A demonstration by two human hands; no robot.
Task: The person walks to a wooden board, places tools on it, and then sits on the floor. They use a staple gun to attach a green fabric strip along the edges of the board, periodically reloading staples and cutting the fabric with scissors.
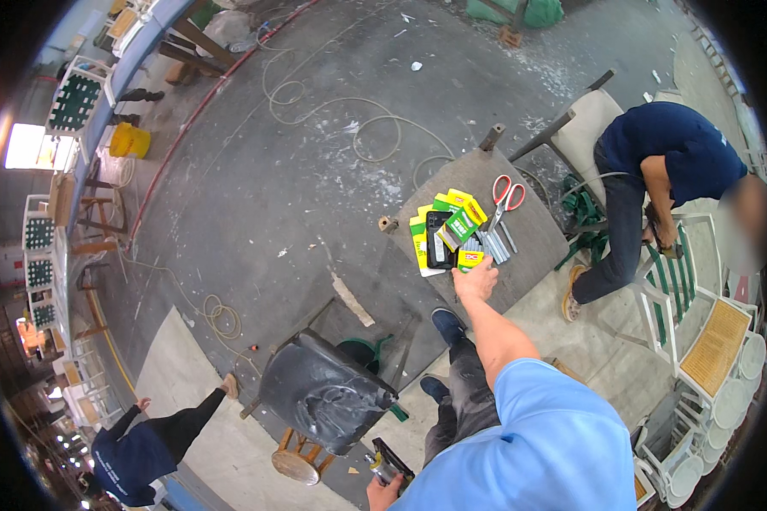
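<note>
My right hand [476,280] reaches forward over a grey padded surface [537,243], its fingers closed on a small yellow-and-green box [470,259]. Just beyond it lie more yellow-and-green boxes [463,223], a black rectangular case [439,240] and loose grey staple strips [498,244]. Red-handled scissors [504,198] rest to the right of the boxes. Low at the picture's lower edge, my left hand [385,492] is wrapped round a black-and-silver staple gun [390,464], partly cut off by the edge.
A black-seated chair [324,387] and a round wooden stool [296,464] stand at left. One person [673,153] bends over a green-strapped white chair [673,281] at right; another [136,456] is at lower left. A thin hose [349,102] loops across the floor.
</note>
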